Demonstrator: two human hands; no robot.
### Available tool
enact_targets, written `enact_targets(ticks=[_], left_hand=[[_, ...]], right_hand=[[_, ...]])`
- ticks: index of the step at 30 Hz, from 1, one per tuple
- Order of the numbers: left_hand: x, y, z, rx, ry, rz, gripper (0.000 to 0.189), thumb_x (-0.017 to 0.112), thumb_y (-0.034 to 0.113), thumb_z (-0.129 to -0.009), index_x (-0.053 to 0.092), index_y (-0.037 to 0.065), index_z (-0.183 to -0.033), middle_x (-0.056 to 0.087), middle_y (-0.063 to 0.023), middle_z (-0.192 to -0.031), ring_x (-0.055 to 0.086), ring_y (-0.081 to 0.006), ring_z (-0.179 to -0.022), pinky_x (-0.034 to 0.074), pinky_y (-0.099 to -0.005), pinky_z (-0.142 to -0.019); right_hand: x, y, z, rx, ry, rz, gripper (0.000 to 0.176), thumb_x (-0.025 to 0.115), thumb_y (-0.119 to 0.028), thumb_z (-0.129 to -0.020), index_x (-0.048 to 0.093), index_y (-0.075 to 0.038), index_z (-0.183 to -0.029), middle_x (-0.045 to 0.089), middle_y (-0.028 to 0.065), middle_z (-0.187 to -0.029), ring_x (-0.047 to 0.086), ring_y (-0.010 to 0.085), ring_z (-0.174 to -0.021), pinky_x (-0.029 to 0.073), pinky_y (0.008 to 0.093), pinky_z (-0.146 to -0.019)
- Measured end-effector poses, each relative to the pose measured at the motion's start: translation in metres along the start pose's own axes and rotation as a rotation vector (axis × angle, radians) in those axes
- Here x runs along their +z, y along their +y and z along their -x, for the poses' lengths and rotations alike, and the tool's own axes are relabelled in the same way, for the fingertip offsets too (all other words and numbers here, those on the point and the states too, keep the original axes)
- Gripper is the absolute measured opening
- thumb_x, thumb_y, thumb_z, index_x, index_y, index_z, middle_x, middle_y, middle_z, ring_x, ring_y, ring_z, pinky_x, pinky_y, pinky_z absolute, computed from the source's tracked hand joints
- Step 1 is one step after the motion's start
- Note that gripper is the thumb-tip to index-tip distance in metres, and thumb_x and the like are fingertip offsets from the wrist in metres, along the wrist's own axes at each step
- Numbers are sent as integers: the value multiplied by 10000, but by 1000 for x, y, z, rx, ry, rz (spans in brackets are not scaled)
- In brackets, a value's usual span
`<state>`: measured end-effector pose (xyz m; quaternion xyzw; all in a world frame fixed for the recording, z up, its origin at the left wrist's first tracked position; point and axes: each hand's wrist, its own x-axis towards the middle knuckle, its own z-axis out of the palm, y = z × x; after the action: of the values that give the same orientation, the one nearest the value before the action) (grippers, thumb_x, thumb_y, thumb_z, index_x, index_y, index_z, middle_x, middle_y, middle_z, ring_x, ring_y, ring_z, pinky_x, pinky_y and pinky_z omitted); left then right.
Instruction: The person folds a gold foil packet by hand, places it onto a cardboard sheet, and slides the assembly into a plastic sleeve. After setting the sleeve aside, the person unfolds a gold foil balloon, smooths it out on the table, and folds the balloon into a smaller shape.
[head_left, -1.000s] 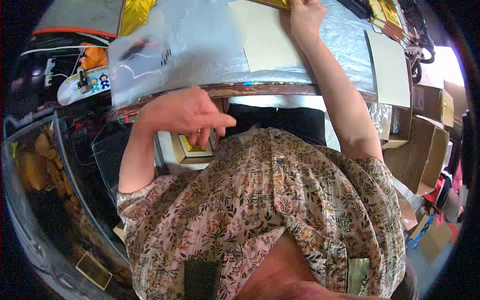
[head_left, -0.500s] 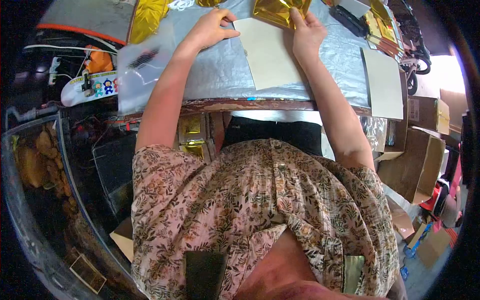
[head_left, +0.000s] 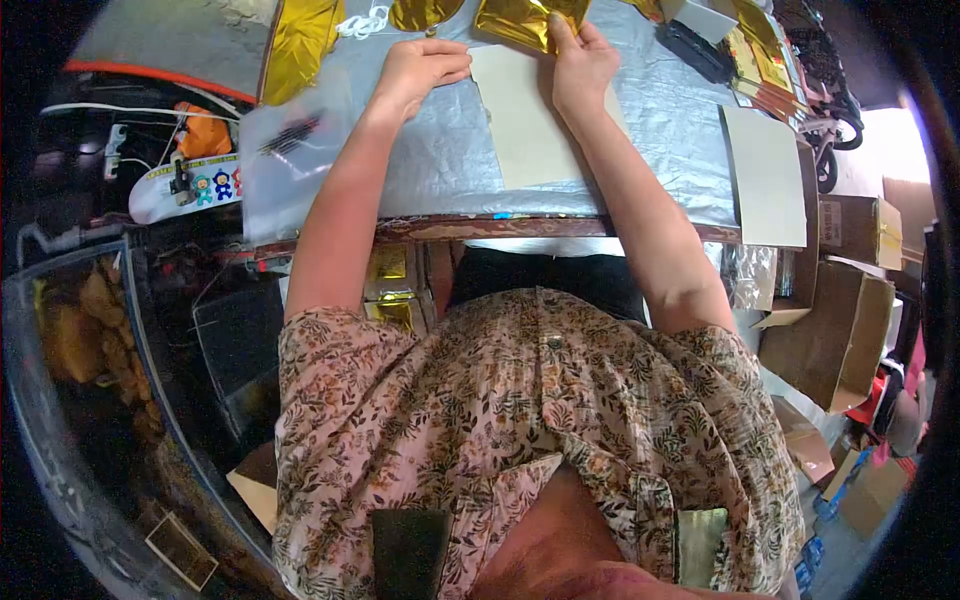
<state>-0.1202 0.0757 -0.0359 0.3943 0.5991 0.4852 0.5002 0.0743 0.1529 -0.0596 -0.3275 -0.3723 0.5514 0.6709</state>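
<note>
On the silver-covered table lies a pale cardboard sheet (head_left: 525,125). My left hand (head_left: 420,75) is at its upper left edge, fingers close together, with the fingertips on that edge. My right hand (head_left: 585,70) pinches the lower right part of a shiny gold foil sheet (head_left: 515,22) between thumb and fingers. This foil lies over the far end of the cardboard and runs out of the top of the view. My right wrist and forearm cross the cardboard's right side and hide part of it.
Gold foil (head_left: 300,45), a white cord (head_left: 362,22) and a clear plastic sheet (head_left: 295,150) lie at left. At right are a black object (head_left: 693,52), stacked packets (head_left: 765,70) and another cardboard sheet (head_left: 765,175). Cardboard boxes (head_left: 830,330) stand beyond the table edge (head_left: 450,228).
My left thumb and fingers have come together at the cardboard's edge. My right hand and the gold foil have shifted left. The cardboard has turned slightly, and the whole view has shifted a little.
</note>
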Motion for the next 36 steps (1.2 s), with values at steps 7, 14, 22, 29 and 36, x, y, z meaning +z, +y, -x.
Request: enact_targets(ticks=[7,14,22,29,36], left_hand=[[11,5,-1,73,142,-273,409,771,40,-826,663,-120,-1187,755,-104,-905,702,-127,-777,542,-215,-688],[32,0,11,134,343,-431,350,776,43,-807,665,-85,-1113,750,-99,-882,645,-99,-713,505,-230,-648],[25,-6,11,54,313,-116,398,734,3,-853,635,-120,-1218,728,-98,-903,669,-111,-754,524,-216,-664],[21,-2,20,32,183,50,487,798,48,-787,636,-119,-1214,742,-154,-1049,730,-167,-833,591,-234,-758],[15,-8,16,17,176,-74,512,825,63,-759,640,-98,-1209,735,-140,-1070,720,-177,-916,591,-268,-822]], right_hand=[[-6,14,-4,-44,-45,121,93,740,-63,-927,734,29,-921,638,-45,-711,524,39,-632,411,221,-579],[-8,3,2,-25,-113,184,194,669,-118,-994,739,52,-1059,710,1,-895,573,82,-785,465,249,-694],[-7,2,3,-36,-100,203,193,674,-126,-992,740,49,-1040,674,-25,-849,539,76,-755,442,252,-661],[-8,8,1,-24,-109,164,201,683,-132,-994,743,44,-1070,677,-33,-859,539,71,-753,443,247,-652],[-5,9,1,-21,-71,126,215,694,-131,-989,746,43,-1104,704,-20,-889,565,69,-776,470,239,-685]])
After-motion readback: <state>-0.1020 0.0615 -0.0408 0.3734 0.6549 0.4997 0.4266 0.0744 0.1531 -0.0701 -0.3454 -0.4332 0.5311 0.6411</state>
